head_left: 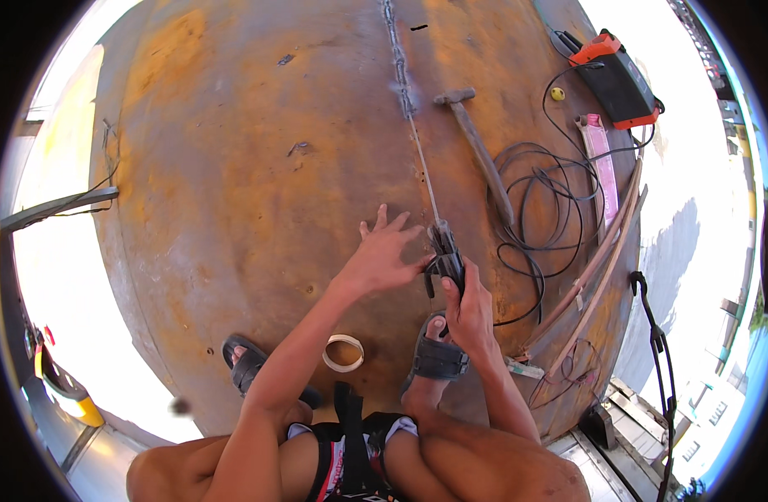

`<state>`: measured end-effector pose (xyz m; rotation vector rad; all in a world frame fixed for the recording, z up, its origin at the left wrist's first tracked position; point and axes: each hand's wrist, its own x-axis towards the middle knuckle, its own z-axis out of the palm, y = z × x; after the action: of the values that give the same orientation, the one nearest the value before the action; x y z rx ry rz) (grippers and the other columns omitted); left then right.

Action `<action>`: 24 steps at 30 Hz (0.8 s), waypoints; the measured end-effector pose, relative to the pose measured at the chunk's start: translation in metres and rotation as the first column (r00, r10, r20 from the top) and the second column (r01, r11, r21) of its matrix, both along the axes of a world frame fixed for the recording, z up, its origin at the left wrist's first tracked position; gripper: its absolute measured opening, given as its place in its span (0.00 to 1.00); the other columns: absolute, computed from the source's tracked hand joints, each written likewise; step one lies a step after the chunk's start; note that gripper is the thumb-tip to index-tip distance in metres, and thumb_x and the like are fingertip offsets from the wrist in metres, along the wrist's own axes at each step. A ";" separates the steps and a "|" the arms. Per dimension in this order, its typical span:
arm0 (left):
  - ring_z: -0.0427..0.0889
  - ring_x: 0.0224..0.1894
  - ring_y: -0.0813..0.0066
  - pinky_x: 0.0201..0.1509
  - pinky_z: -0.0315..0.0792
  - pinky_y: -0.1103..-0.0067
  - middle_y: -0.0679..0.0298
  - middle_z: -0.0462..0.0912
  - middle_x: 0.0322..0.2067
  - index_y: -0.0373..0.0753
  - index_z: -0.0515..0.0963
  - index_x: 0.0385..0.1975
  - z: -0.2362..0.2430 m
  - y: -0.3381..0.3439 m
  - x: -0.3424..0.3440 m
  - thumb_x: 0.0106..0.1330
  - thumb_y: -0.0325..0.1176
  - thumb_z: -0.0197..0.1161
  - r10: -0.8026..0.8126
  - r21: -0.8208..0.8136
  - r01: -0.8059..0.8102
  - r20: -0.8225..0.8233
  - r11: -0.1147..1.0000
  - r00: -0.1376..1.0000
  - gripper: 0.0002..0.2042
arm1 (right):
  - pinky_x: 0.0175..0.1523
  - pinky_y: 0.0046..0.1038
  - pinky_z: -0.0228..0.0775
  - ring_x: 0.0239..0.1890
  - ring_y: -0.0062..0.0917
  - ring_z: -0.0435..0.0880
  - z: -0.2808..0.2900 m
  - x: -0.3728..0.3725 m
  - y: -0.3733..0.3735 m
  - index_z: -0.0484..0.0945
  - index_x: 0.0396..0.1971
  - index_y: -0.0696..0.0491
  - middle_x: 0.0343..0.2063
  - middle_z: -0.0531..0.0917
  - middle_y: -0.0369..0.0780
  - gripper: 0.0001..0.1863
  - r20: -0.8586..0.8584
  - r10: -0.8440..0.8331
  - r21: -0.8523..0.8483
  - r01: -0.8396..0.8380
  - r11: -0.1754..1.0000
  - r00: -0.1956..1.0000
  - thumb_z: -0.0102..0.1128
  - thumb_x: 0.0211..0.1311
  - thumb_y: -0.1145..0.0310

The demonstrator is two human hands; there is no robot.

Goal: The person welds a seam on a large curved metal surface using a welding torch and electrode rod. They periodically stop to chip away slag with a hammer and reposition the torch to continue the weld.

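Note:
My right hand (469, 305) grips a black welding electrode holder (442, 255), with a thin rod (424, 163) clamped in it and pointing up along the seam (394, 58) in the rusty steel plate (250, 151). My left hand (384, 255) hovers just left of the holder, fingers spread, its thumb close to or touching the holder. A hammer (476, 146) lies right of the rod, head at the top. A pale ring (343, 353) lies between my sandaled feet.
At the upper right are a black and orange machine (616, 84), a small yellow ball-like object (558, 94), coiled black cable (551, 201), a pink packet (597, 167) and long strips (589, 276). The plate curves away at both sides, with a bar (58, 209) at its left edge.

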<state>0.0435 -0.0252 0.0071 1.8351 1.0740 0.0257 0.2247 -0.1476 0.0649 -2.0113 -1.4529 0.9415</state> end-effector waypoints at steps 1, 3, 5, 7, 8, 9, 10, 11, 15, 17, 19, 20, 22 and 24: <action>0.46 0.83 0.26 0.77 0.44 0.26 0.40 0.64 0.77 0.39 0.77 0.70 0.001 0.000 0.000 0.67 0.59 0.71 -0.001 0.001 0.001 -0.003 1.000 1.000 0.37 | 0.39 0.54 0.76 0.39 0.63 0.86 -0.002 0.000 0.000 0.70 0.66 0.57 0.39 0.87 0.59 0.24 0.000 0.002 0.005 -0.002 1.000 1.000 0.60 0.80 0.59; 0.46 0.83 0.26 0.77 0.44 0.26 0.40 0.64 0.77 0.38 0.78 0.70 0.003 0.001 0.000 0.68 0.59 0.71 -0.002 0.004 0.002 -0.008 1.000 1.000 0.37 | 0.39 0.54 0.76 0.38 0.63 0.86 -0.003 0.000 0.000 0.69 0.66 0.57 0.39 0.87 0.60 0.24 -0.002 0.003 0.004 -0.003 1.000 1.000 0.60 0.80 0.59; 0.46 0.83 0.26 0.77 0.44 0.26 0.40 0.64 0.77 0.38 0.78 0.69 0.004 0.001 0.000 0.68 0.59 0.70 0.000 0.008 0.000 0.002 1.000 1.000 0.37 | 0.39 0.54 0.76 0.39 0.63 0.86 -0.003 0.001 0.000 0.69 0.66 0.57 0.39 0.86 0.60 0.24 -0.002 0.000 -0.007 0.000 1.000 1.000 0.60 0.80 0.58; 0.46 0.83 0.28 0.78 0.44 0.27 0.41 0.64 0.78 0.40 0.78 0.70 0.005 0.001 0.001 0.68 0.56 0.71 0.002 0.004 -0.002 -0.008 1.000 1.000 0.35 | 0.39 0.55 0.76 0.39 0.63 0.86 -0.002 0.000 0.000 0.69 0.66 0.57 0.39 0.86 0.60 0.25 -0.002 -0.001 0.007 0.001 1.000 1.000 0.60 0.80 0.58; 0.45 0.83 0.29 0.78 0.44 0.28 0.42 0.63 0.78 0.43 0.78 0.70 0.005 0.001 0.001 0.68 0.53 0.72 0.003 -0.001 -0.003 -0.023 1.000 1.000 0.34 | 0.40 0.55 0.76 0.39 0.63 0.86 -0.002 -0.001 0.001 0.69 0.66 0.57 0.39 0.87 0.60 0.25 -0.002 -0.001 0.014 0.001 1.000 1.000 0.60 0.80 0.58; 0.45 0.84 0.30 0.79 0.44 0.29 0.44 0.63 0.79 0.46 0.78 0.71 0.005 0.001 0.001 0.68 0.50 0.73 0.004 -0.006 -0.004 -0.038 1.000 0.999 0.32 | 0.40 0.55 0.76 0.39 0.63 0.86 -0.002 -0.001 0.001 0.69 0.66 0.57 0.39 0.87 0.60 0.25 -0.003 -0.001 0.011 0.001 1.000 1.000 0.60 0.80 0.58; 0.45 0.84 0.30 0.79 0.43 0.29 0.44 0.63 0.79 0.46 0.78 0.71 0.005 0.001 0.001 0.68 0.50 0.73 0.003 -0.007 -0.004 -0.035 1.000 0.999 0.32 | 0.40 0.55 0.76 0.39 0.63 0.86 -0.002 -0.001 0.001 0.70 0.66 0.57 0.39 0.87 0.60 0.24 -0.002 -0.001 0.008 0.001 1.000 1.000 0.60 0.80 0.58; 0.44 0.84 0.30 0.79 0.43 0.29 0.44 0.63 0.79 0.46 0.78 0.71 0.005 0.001 0.001 0.68 0.50 0.73 0.003 -0.008 -0.003 -0.032 1.000 0.999 0.32 | 0.40 0.55 0.76 0.40 0.63 0.86 -0.002 -0.001 0.001 0.70 0.65 0.57 0.39 0.87 0.60 0.24 0.000 -0.002 0.006 0.002 1.000 1.000 0.59 0.80 0.58; 0.44 0.84 0.30 0.79 0.43 0.28 0.44 0.63 0.79 0.46 0.78 0.71 0.005 0.002 0.001 0.68 0.50 0.73 0.012 -0.012 -0.012 -0.021 1.000 1.000 0.32 | 0.40 0.55 0.77 0.40 0.63 0.86 -0.002 -0.001 0.002 0.70 0.65 0.57 0.40 0.87 0.60 0.24 0.006 -0.001 0.012 0.001 1.000 1.000 0.59 0.81 0.57; 0.44 0.84 0.30 0.79 0.43 0.28 0.44 0.63 0.79 0.47 0.78 0.70 0.006 0.002 0.000 0.68 0.50 0.73 0.009 -0.017 -0.010 -0.022 1.000 1.000 0.32 | 0.40 0.55 0.77 0.40 0.63 0.86 -0.003 -0.002 0.002 0.70 0.65 0.57 0.40 0.87 0.60 0.24 -0.001 0.000 0.017 0.000 1.000 1.000 0.59 0.81 0.57; 0.44 0.84 0.30 0.79 0.44 0.28 0.44 0.63 0.79 0.47 0.78 0.70 0.007 0.003 0.000 0.68 0.50 0.73 0.008 -0.020 -0.009 -0.021 1.000 1.000 0.31 | 0.40 0.55 0.77 0.40 0.63 0.86 -0.002 -0.002 0.003 0.70 0.65 0.57 0.40 0.87 0.60 0.25 0.000 -0.001 0.004 0.001 1.000 1.000 0.59 0.81 0.56; 0.44 0.84 0.30 0.79 0.44 0.28 0.45 0.63 0.79 0.47 0.78 0.70 0.007 0.003 0.001 0.68 0.50 0.73 0.008 -0.020 -0.008 -0.019 1.000 1.000 0.31 | 0.40 0.54 0.77 0.40 0.63 0.86 -0.001 -0.001 0.003 0.70 0.65 0.57 0.40 0.87 0.60 0.25 0.002 -0.002 -0.002 0.002 1.000 1.000 0.59 0.81 0.56; 0.44 0.84 0.30 0.79 0.44 0.28 0.45 0.63 0.79 0.48 0.78 0.70 0.006 0.002 0.001 0.68 0.50 0.73 0.009 -0.016 -0.009 -0.015 1.000 1.000 0.31 | 0.40 0.54 0.77 0.40 0.63 0.86 -0.001 -0.001 0.002 0.70 0.65 0.57 0.40 0.87 0.60 0.25 -0.003 -0.003 -0.005 0.003 1.000 1.000 0.59 0.81 0.55; 0.44 0.84 0.29 0.79 0.44 0.28 0.45 0.63 0.79 0.48 0.78 0.70 0.005 0.001 0.001 0.68 0.50 0.73 0.011 -0.010 -0.011 -0.011 1.000 1.000 0.31 | 0.40 0.54 0.77 0.40 0.63 0.86 -0.002 -0.001 0.002 0.70 0.65 0.57 0.40 0.87 0.59 0.25 -0.007 -0.003 -0.005 0.003 1.000 1.000 0.58 0.81 0.55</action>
<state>0.0443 -0.0243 0.0118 1.8224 1.0897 0.0172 0.2237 -0.1458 0.0632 -2.0106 -1.4448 0.9511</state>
